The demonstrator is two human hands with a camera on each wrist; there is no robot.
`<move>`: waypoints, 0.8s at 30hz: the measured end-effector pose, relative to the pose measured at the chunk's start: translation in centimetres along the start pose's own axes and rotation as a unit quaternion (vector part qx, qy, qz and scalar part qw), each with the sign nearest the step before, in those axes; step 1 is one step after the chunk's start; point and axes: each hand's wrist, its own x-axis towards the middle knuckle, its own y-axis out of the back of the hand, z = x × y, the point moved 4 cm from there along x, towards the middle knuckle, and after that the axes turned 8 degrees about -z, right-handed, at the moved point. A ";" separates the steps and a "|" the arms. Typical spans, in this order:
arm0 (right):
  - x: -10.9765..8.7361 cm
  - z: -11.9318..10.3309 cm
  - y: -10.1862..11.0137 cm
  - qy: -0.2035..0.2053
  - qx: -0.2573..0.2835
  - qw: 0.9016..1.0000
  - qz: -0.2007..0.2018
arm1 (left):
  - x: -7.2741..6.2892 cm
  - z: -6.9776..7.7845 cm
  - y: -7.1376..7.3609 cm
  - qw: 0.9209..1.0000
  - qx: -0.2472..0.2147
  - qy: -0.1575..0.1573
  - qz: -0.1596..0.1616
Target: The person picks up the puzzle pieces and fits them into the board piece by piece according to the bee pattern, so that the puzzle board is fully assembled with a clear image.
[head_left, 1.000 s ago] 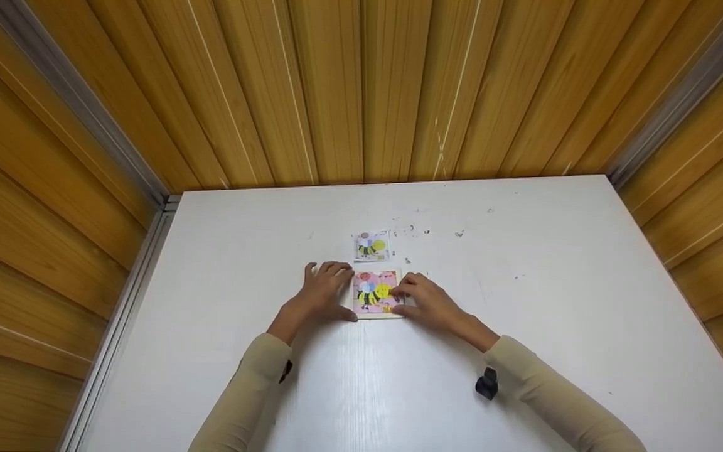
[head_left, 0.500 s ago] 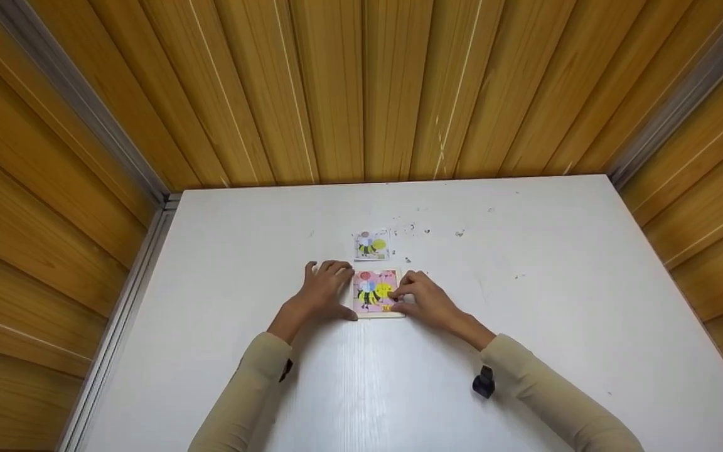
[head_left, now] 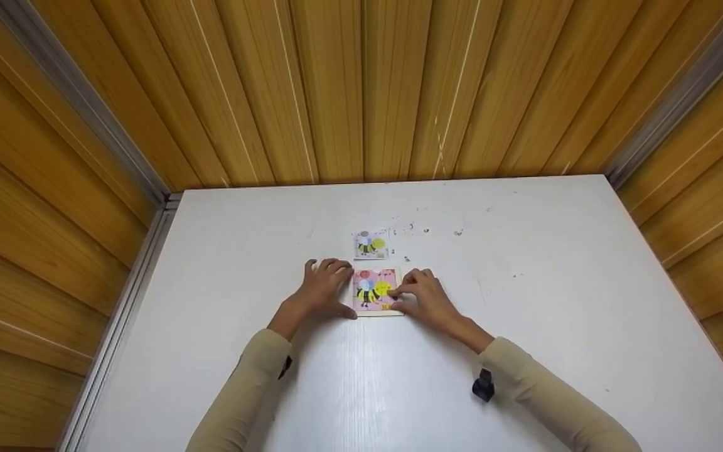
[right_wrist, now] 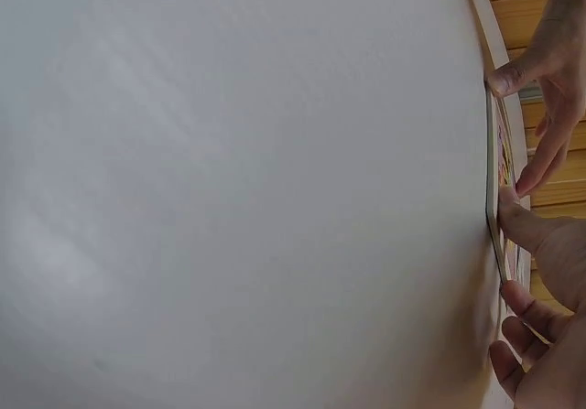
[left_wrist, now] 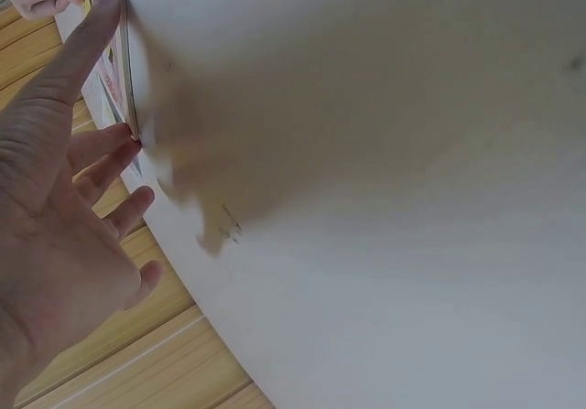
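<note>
A square jigsaw puzzle [head_left: 368, 294] of a yellow-and-black bee on pink lies in a pale wooden tray [head_left: 381, 314]. My left hand [head_left: 321, 292] holds the tray's left side, thumb at the near corner, fingers at the far one. In the left wrist view, the thumb [left_wrist: 105, 2] lies against the tray edge and the outer fingers spread free. My right hand [head_left: 427, 301] is at the right side, thumb and index fingertips close together, pinching at a puzzle piece mostly hidden under them. In the right wrist view, its other fingers [right_wrist: 526, 308] curl beside the tray corner.
Just beyond the tray lies a small card [head_left: 363, 255] printed with the same bee picture. The white table [head_left: 223, 251] has dark scuff marks [head_left: 425, 230] behind and to the right. Wood-panelled walls [head_left: 336, 94] border it at the back and sides.
Both hands stay at the tray with almost no movement. The right index fingertip has shifted very slightly on the picture's right side.
</note>
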 end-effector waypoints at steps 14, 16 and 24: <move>-0.4 1.4 2.6 0.027 -0.046 0.999 0.002 | 1.0 -1.1 -0.2 1.000 0.003 -0.004 -0.009; -0.7 1.8 3.1 0.025 -0.054 0.998 0.005 | 1.0 -1.2 -0.2 1.000 -0.003 -0.004 -0.009; -1.8 3.6 5.7 0.030 -0.091 0.995 0.023 | 0.3 -1.5 -0.1 0.996 -0.082 -0.016 -0.019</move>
